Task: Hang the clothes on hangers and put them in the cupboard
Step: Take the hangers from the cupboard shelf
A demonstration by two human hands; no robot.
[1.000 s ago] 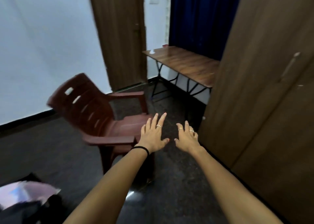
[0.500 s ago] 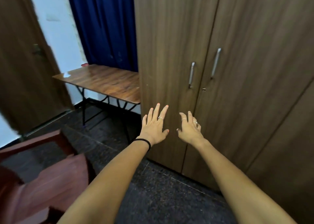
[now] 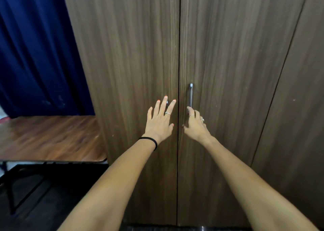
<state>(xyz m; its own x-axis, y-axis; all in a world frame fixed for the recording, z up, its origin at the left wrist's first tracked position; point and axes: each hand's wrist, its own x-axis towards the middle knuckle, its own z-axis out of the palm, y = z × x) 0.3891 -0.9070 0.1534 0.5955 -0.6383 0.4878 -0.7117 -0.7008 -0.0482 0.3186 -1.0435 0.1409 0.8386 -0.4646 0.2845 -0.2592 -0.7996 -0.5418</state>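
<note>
Left hand [image 3: 160, 121] reached flat, fingers spread and released, just left of the closed cupboard [image 3: 228, 55] seam; right hand [image 3: 195, 123] curled, grasping the door handle [image 3: 190, 95]

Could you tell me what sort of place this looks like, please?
Probably a bedroom or similar room in a home: a tall wooden cupboard with closed doors and a metal handle, a dark blue curtain beside it, and a wooden table.

The cupboard [image 3: 228, 55] is dark brown with vertical wood grain, its handle [image 3: 190, 95] silver. The curtain [image 3: 35, 46] is deep blue. The desk [image 3: 49, 137] is reddish-brown wood. A black band [image 3: 152, 141] circles one wrist; the nails [image 3: 165, 96] are orange.
</note>
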